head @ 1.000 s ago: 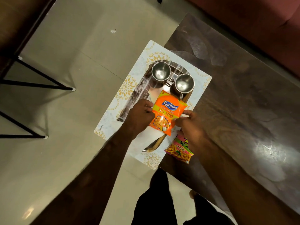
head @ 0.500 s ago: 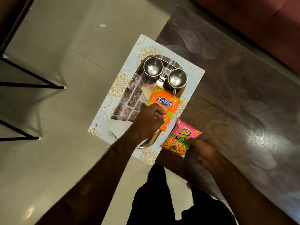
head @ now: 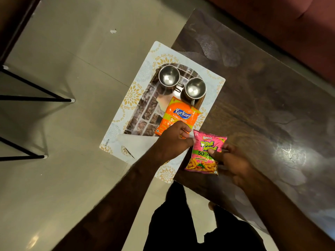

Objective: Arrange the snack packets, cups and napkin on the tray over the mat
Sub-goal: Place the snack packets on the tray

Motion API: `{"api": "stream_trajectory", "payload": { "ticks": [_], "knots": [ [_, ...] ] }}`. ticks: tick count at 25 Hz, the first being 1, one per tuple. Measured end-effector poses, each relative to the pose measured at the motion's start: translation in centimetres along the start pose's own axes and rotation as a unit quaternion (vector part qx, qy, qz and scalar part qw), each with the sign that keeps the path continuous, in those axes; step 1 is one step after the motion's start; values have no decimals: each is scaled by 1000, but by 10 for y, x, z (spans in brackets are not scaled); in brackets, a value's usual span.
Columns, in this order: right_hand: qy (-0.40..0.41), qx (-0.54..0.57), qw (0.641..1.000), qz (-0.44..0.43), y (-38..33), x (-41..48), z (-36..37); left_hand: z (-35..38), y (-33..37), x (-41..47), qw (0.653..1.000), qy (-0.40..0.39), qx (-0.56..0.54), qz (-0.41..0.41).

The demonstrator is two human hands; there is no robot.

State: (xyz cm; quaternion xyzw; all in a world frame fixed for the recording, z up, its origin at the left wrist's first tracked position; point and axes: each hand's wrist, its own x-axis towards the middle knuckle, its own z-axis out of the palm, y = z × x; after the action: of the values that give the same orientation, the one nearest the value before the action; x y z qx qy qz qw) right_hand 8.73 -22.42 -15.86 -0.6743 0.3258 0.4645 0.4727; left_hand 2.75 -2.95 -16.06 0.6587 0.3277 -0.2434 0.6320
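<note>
A white mat with gold flowers (head: 134, 95) hangs over the table's left edge, with a shiny tray (head: 145, 115) on it. Two steel cups (head: 169, 77) (head: 195, 87) stand side by side at the tray's far end. Just below the cups an orange Kurkure packet (head: 181, 115) lies on the tray. My left hand (head: 172, 142) grips its near end. My right hand (head: 233, 163) pinches a pink Bingo packet (head: 206, 154) at the mat's right edge, its corner touching my left fingers. A white napkin (head: 139, 145) lies at the tray's near end, partly under my left wrist.
The dark brown table (head: 262, 115) stretches to the right. Beige floor tiles (head: 72, 69) lie to the left, crossed by black metal furniture legs (head: 36, 98). A maroon sofa (head: 290, 24) fills the top right. My legs show below the table corner.
My right hand let go of the orange packet, took the pink packet from the table and raised it toward the mat. My left hand stayed on the orange packet.
</note>
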Motion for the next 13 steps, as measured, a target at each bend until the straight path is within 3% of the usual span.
{"api": "stream_trajectory", "payload": {
  "ticks": [5,10,13],
  "knots": [
    [-70,30,996,-40,-26,-29,12,-8,6,-21,996,-74,-52,-7],
    [-133,39,989,-54,-46,-25,47,-45,6,-22,986,-12,-165,3],
    [-144,12,988,-49,-50,-16,66,-72,0,-16,985,29,-168,17]
  ]
}}
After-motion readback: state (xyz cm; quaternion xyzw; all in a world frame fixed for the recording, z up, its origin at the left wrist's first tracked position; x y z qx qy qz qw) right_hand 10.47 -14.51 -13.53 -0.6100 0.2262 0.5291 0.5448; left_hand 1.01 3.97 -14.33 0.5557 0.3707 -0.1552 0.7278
